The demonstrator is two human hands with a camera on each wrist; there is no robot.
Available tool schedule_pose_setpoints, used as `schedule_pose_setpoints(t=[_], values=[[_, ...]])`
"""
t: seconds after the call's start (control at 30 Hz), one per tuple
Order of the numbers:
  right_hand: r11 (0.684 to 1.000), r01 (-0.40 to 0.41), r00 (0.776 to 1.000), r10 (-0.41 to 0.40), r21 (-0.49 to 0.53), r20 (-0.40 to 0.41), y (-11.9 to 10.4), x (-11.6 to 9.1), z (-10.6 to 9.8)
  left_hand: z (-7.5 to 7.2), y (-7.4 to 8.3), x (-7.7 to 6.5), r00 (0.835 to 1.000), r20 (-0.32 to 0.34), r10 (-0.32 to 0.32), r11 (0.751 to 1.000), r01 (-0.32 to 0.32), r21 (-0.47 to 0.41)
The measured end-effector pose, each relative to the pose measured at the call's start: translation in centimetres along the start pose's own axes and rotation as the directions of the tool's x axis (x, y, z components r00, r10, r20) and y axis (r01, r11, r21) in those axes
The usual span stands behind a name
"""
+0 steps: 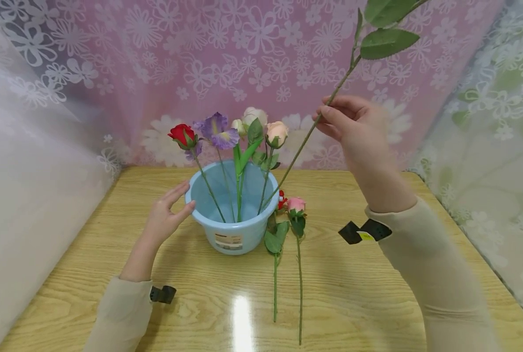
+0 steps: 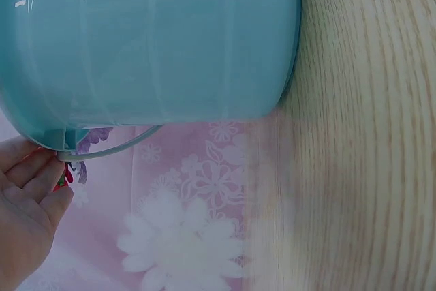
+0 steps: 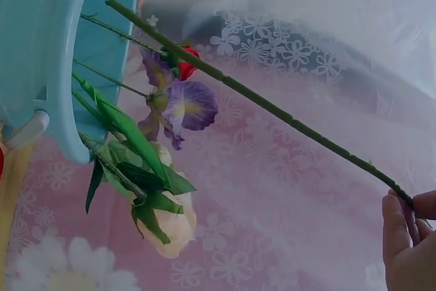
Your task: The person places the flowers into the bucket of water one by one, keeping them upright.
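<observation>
My right hand pinches a long green flower stem between thumb and fingertips. Leaves show at its upper end, and its top is beyond the head view. The stem slants down left, its lower end overlapping the mouth of a light blue bucket. My left hand rests at the bucket's left rim with extended fingers, close to the handle in the left wrist view. Standing in the bucket are a red rose, a purple iris, a peach rose and a white flower.
A pink rose lies on the wooden table right of the bucket. Beside it lies another green-stemmed flower, its red head partly hidden by the bucket. A pink floral curtain hangs behind the table.
</observation>
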State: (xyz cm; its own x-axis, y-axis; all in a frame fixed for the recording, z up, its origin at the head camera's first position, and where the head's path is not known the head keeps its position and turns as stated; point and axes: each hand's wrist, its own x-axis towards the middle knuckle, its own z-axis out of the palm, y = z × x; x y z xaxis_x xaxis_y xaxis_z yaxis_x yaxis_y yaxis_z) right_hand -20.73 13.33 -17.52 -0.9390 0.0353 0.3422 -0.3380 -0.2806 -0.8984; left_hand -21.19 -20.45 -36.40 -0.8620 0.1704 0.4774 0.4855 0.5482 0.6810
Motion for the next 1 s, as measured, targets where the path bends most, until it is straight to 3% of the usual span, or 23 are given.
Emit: schedule_pose_setpoints(t=[0.23, 0.5, 0.7, 0.83, 1.0], values=[[0.987, 0.018, 1.0, -0.015, -0.162, 0.02, 3.0, 0.9, 1.4, 0.0, -0.1, 0.0, 1.0, -0.001, 0.008, 1.0, -0.008, 0.007], [0.956, -0.007, 0.998, 0.026, -0.293, 0.061, 7.3, 1.2, 2.5, 0.0, -0.1, 0.0, 1.0, -0.003, 0.012, 1.0, -0.012, 0.009], [0.903, 0.036, 0.99, 0.027, -0.428, 0.141, 10.3, 1.0, 2.9, 0.0, 0.0, 0.1, 1.0, -0.007, 0.02, 1.0, -0.019, 0.007], [0.857, 0.037, 0.988, 0.047, -0.513, 0.15, 12.0, 0.8, 3.2, 0.0, 0.0, 0.0, 1.0, -0.011, 0.022, 1.0, -0.022, 0.005], [0.822, 0.086, 0.981, 0.029, -0.563, 0.192, 13.6, 0.9, 3.7, 0.1, -0.1, 0.0, 1.0, -0.011, 0.024, 1.0, -0.023, 0.006]])
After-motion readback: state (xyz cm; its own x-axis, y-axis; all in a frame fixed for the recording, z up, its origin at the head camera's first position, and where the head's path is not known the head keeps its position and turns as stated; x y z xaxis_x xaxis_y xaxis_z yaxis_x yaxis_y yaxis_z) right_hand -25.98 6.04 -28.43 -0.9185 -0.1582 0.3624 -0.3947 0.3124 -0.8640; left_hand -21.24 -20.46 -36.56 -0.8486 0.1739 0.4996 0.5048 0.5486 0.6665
